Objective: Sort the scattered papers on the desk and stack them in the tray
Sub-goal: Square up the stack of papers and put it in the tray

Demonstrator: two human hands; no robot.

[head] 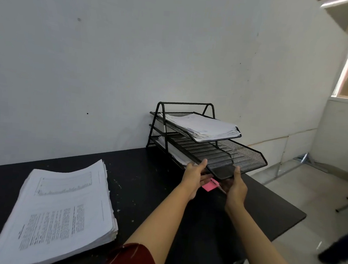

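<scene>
We grip the middle tray (219,153) front with left hand (194,177) and right hand (236,187), readying it; next we fetch the papers (60,212) stacked on the table (155,184).

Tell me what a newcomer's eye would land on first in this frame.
Most likely the two hands, left hand and right hand, meeting at the front lip of the pulled-out middle tray of the black mesh rack against the wall. Next, the thick paper stack at the desk's near left, and the pink sticky note with a pen beneath the hands.
</scene>
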